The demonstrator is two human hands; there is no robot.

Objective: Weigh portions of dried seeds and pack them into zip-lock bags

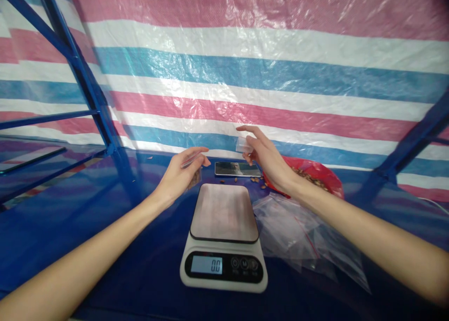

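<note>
My left hand (182,171) is closed on a small clear zip bag (195,178), whose brownish contents hang below the fingers. A small translucent plastic cup (242,145) sits between the thumb and fingers of my right hand (261,155), raised above the table. Whether anything is inside the cup, I cannot tell. Between my forearms stands a white kitchen scale (224,213); its plate is bare and its display reads 0.0. Behind my right wrist, a red bag (331,180) lies open with brown seeds or nuts (308,177) in it.
A phone (237,169) lies flat behind the scale, with several loose brown pieces (256,180) nearby. Clear zip bags (298,232) are spread right of the scale. Blue metal frame bars (84,82) rise at the left, and a striped plastic sheet (245,87) hangs behind.
</note>
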